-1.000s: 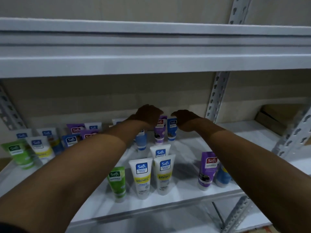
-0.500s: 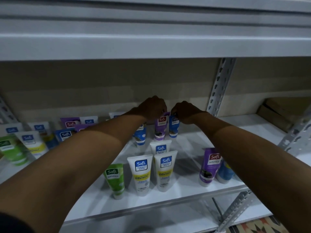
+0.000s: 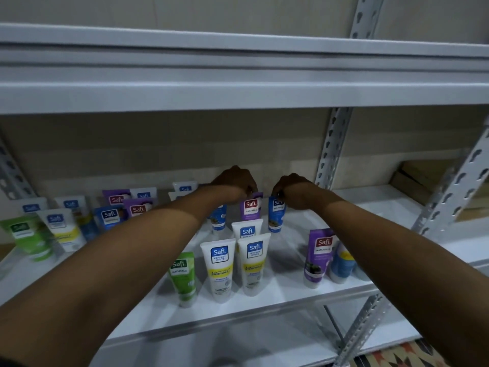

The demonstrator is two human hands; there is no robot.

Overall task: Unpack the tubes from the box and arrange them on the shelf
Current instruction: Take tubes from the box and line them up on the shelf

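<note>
Well along: plenty of tubes (image 3: 219, 263) stand cap-down on the shelf (image 3: 352, 207), soft plastic in white, green, purple and blue. In the back row the left hand (image 3: 234, 182) pinches the top of a purple tube (image 3: 250, 209) and the right hand (image 3: 292, 192) pinches a blue tube (image 3: 275, 215); both tubes are upright, side by side. The box is out of sight, so I can't tell what's left.

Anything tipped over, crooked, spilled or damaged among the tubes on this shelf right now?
Nothing stands out. Every visible tube stands cap-down on the shelf, none fallen or leaking. The left hand holds the top of a purple tube, the right hand a blue tube, both upright at the back.
</note>
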